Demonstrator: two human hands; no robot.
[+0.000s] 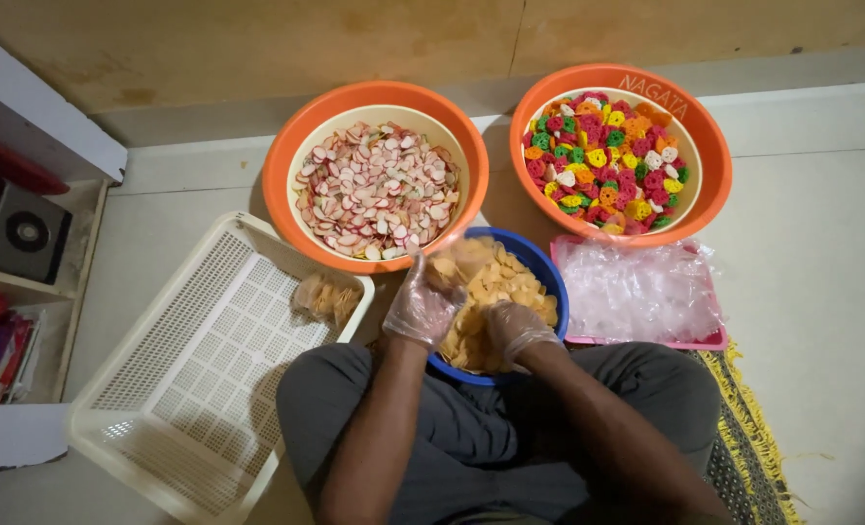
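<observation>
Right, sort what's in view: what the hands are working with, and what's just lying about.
In use:
left hand, holding a clear bag
right hand
blue bowl of yellow chips
filled bag in the white crate
tray of clear bags

Lying about:
bowl of pink-white chips
bowl of coloured chips
shelf

You see a warm, fairly dim indoor view lit from above, with soft shadows beside the orange basins (282, 165), mild glare on the plastic bags (636, 292), and slightly soft, curved edges.
</observation>
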